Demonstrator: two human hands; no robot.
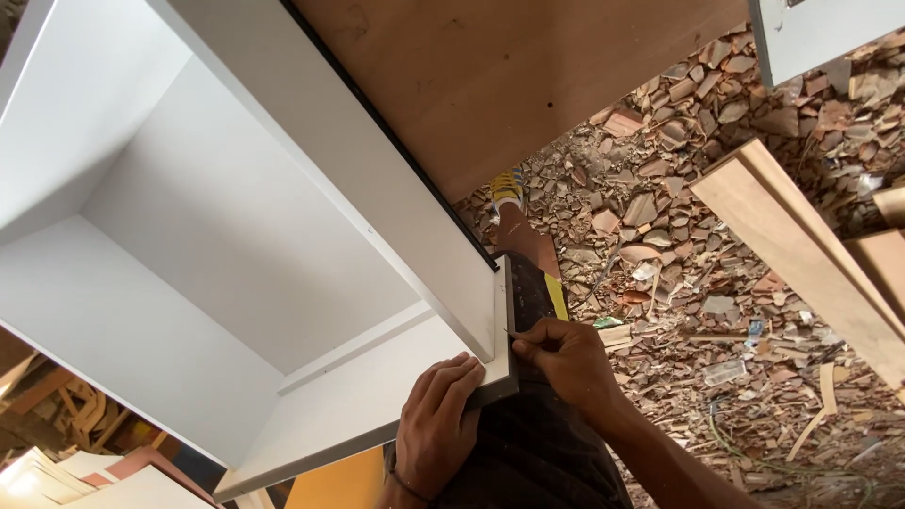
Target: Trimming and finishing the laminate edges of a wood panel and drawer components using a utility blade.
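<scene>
White cabinet carcass (217, 226), filling the left and centre of the frame, is lying with its open face toward the camera: its panels are already joined into a box, with a back rail fitted inside. At lower centre, the left hand (436, 421) is lying flat on the carcass's near panel, fingers (452, 377) pressed together and extended toward the corner joint. The right hand (564, 356) is meeting that same corner, its thumb and forefinger pinching something too small to identify against the panel's edge. Judging by this, assembly of the box is largely complete and work is continuing on finishing at this corner. Wood offcuts (698, 283) are littering the floor at right, beside bare timber planks (801, 245).
</scene>
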